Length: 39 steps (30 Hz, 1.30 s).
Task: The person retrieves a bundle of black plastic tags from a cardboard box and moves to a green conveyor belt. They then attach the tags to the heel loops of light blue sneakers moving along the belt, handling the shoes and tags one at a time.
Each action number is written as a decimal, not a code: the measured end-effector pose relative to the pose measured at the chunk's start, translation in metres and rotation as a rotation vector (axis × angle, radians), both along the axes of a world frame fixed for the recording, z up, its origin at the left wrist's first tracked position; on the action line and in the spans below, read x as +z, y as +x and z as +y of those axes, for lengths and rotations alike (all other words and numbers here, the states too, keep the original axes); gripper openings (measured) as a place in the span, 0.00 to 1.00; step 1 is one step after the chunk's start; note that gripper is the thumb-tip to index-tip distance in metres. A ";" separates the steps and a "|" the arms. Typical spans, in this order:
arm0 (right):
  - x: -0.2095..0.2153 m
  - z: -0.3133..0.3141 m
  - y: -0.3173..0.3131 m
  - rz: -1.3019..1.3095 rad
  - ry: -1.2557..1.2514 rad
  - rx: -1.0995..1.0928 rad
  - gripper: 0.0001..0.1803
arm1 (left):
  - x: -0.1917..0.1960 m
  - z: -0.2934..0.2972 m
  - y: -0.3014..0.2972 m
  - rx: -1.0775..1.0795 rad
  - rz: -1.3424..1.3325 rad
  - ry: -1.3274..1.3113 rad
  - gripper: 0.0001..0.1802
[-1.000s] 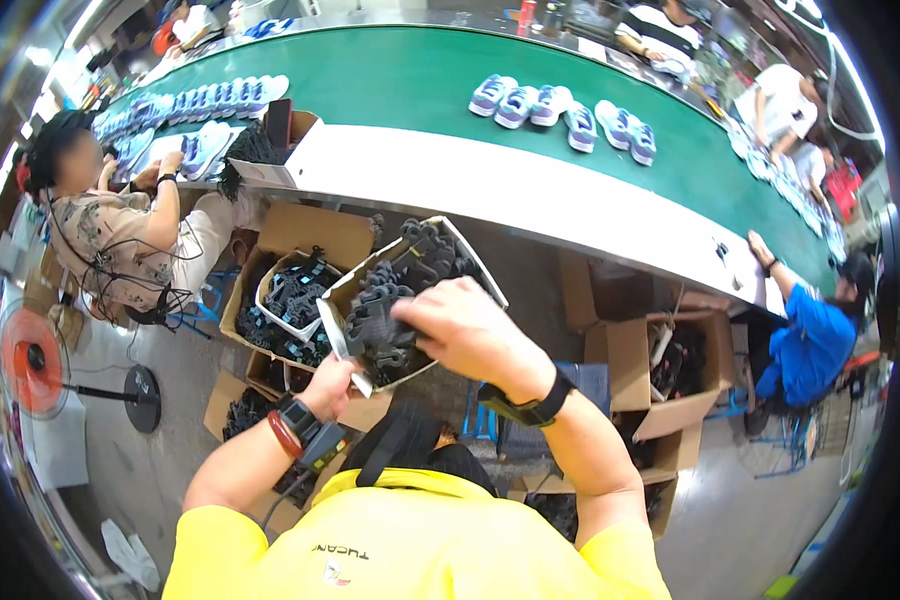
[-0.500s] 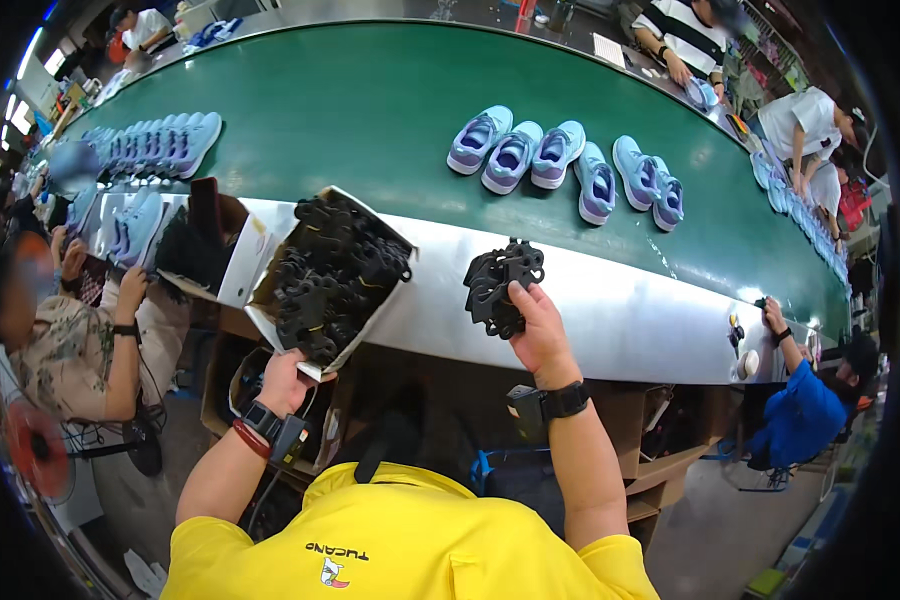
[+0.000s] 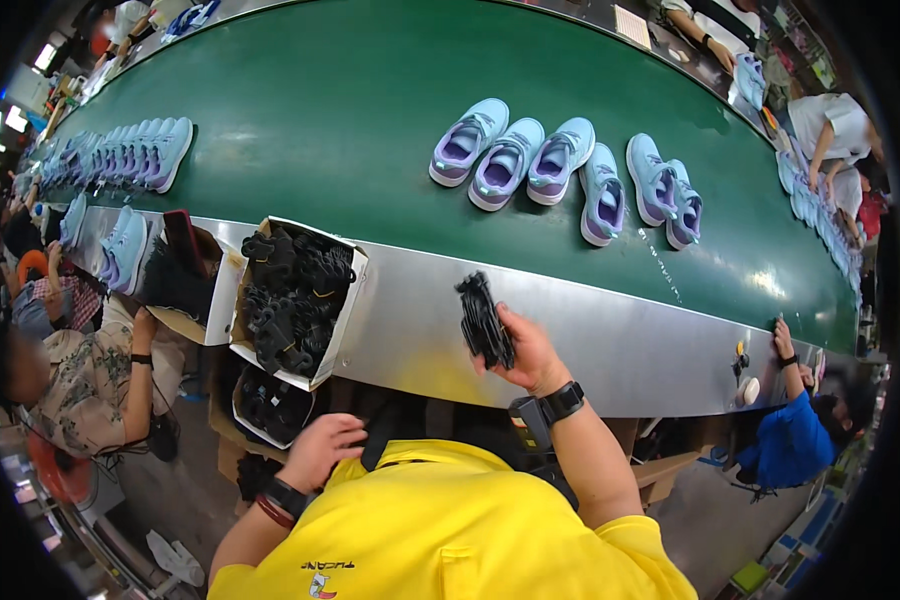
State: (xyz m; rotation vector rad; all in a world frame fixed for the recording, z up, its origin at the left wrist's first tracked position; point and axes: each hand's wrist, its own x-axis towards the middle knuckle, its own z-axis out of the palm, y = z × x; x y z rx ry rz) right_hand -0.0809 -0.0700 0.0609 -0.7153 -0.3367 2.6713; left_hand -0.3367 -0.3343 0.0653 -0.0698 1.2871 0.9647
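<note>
Right grip (image 3: 532,355) clasps a black bundle (image 3: 484,320), left grip (image 3: 324,446) loosely half-curled.

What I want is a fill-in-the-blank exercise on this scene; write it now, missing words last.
The yellow-shirted person holds a stack of thin black plastic-looking pieces in the ____ hand.
The other hand holds ____.
The open white cardboard box stands to the ____ of the stack.
The broad smooth surface under the middle group of light-blue-and-purple shoes is coloured ____.
Missing words: right; nothing; left; green.
</note>
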 end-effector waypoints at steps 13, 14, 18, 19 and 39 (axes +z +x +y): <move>-0.007 0.075 0.062 -0.377 0.444 0.879 0.18 | 0.021 0.206 0.139 -0.993 1.237 0.837 0.35; -0.022 0.077 0.071 -0.486 0.723 0.796 0.18 | 0.010 0.207 0.144 -0.932 1.281 0.838 0.34; -0.052 0.076 0.101 -0.464 1.421 0.301 0.27 | -0.044 0.214 0.146 -0.944 1.553 0.585 0.35; -0.058 0.070 0.106 -0.422 1.508 0.273 0.29 | -0.048 0.218 0.148 -0.945 1.568 0.559 0.37; -0.058 0.021 0.047 -0.912 1.302 0.160 0.34 | -0.079 0.234 0.129 -0.864 1.528 1.080 0.44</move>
